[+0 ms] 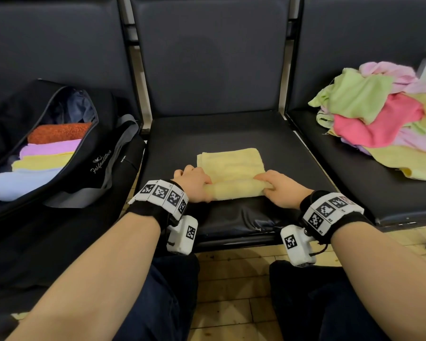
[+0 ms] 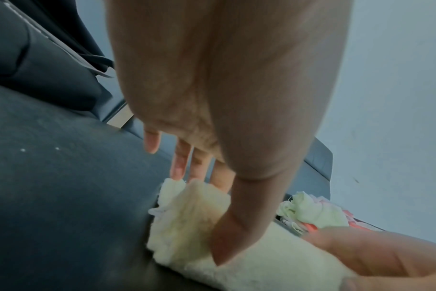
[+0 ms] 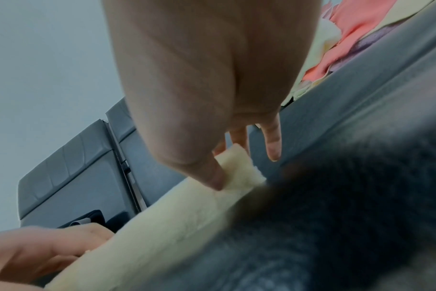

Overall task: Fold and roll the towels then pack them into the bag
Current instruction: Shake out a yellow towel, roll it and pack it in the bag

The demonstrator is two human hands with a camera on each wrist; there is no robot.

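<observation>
**Yellow towel half rolled on the middle seat**

Here, in the head view, the yellow towel [image 1: 231, 173] lies on the middle seat [image 1: 231, 129] of a dark padded bench, its near part wound into a soft cylinder and its far part flat toward twelve o'clock. The left hand [image 1: 193, 183] holds the roll's nine o'clock end and the right hand [image 1: 278, 187] the three o'clock end, fingers curled over the roll. At nine o'clock the black bag [image 1: 67, 153] stands unzipped with an orange, a lilac, a yellow and a pale blue roll lined up inside. At two o'clock a loose pile of towels [image 1: 379, 114] in green, pink and yellow waits on the next seat.

From the left wrist, the thumb presses the fluffy roll end while the fingers reach over its far side; that grip is a light clasp, not a squeeze. The terry looks thick, limp and light.

From the right wrist, thumb and fingers pinch the other end of the roll in the same way; the lower right of this picture is blurred dark.

Being soft and springy, the towel will probably loosen if let go, so it is best held at both ends with even pressure, and carried to the bag clasped round its middle.
</observation>
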